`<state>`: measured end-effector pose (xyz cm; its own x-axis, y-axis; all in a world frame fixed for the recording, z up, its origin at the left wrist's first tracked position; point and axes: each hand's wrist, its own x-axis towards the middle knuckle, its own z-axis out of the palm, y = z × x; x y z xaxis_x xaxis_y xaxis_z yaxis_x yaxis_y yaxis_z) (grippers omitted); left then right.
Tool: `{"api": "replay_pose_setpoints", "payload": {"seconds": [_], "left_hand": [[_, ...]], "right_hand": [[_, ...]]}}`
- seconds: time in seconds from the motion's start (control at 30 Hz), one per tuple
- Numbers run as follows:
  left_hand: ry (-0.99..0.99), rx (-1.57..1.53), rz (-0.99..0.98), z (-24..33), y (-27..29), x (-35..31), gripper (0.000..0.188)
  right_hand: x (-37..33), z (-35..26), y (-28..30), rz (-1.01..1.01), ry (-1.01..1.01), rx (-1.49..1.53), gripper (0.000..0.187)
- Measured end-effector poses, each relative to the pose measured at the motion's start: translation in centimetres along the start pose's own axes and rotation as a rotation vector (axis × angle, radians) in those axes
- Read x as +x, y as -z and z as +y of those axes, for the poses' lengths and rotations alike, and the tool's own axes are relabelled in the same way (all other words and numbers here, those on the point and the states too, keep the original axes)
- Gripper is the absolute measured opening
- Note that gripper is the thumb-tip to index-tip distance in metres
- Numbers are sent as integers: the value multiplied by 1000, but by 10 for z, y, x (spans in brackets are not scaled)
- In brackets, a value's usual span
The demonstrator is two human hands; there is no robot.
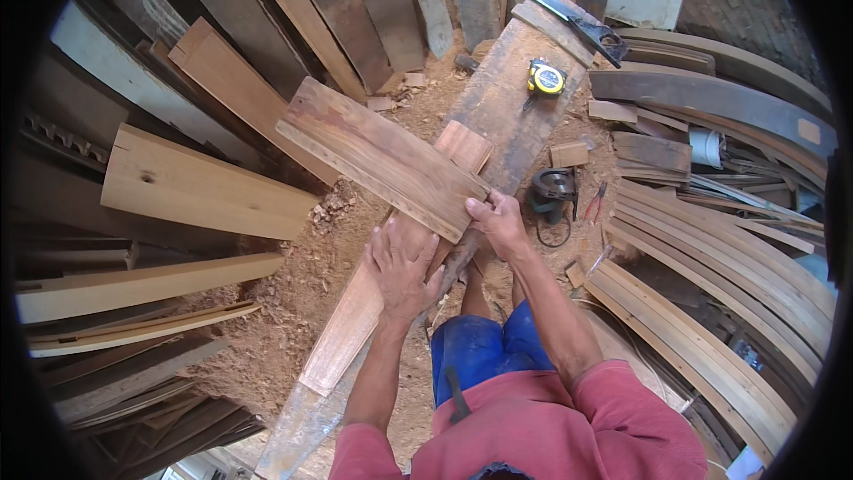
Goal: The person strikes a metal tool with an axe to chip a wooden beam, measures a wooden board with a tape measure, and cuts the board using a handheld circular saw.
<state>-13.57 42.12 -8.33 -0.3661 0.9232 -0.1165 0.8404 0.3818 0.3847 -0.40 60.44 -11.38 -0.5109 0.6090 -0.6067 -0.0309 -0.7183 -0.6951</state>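
Note:
A wide reddish-brown board (378, 156) lies crosswise over a longer, lighter plank (342, 338). My right hand (501, 228) grips the near right corner of the wide board, thumb on top and the other fingers partly hidden. My left hand (402, 272) rests flat with fingers spread on the lighter plank, its fingertips at the near edge of the wide board. Both pieces lie on a worn, narrow bench plank (508, 80). Toward its far end sit a yellow and black tape measure (546, 79) and a handsaw (555, 7) with a black handle.
Right of the bench, a dark green power tool (553, 191) and red-handled pliers (596, 202) lie on the floor among wood shavings (267, 338). Long boards (204, 187) lean along the left and far sides. Stacked timber (711, 258) fills the right.

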Motion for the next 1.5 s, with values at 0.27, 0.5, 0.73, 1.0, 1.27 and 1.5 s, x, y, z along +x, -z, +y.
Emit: {"api": "replay_pose_setpoints", "payload": {"seconds": [0.27, 0.5, 0.73, 1.0, 1.27, 1.5], "left_hand": [[40, -21, -7, 3, 1, 2, 66], [60, -18, -2, 3, 1, 3, 68], [67, -11, -18, 5, 3, 4, 67], [61, -22, -5, 6, 3, 4, 69], [40, -29, 30, 4, 0, 2, 71], [22, -44, 60, 4, 1, 4, 71]], "right_hand": [[5, 4, 9, -59, 3, 49, 46], [4, -5, 3, -32, -16, 60, 44], [5, -9, 6, -19, -69, 1, 45], [6, -8, 9, -69, -60, 23, 49], [9, -9, 13, -58, -104, -7, 53], [12, -9, 13, -76, -95, -58, 51]]}}
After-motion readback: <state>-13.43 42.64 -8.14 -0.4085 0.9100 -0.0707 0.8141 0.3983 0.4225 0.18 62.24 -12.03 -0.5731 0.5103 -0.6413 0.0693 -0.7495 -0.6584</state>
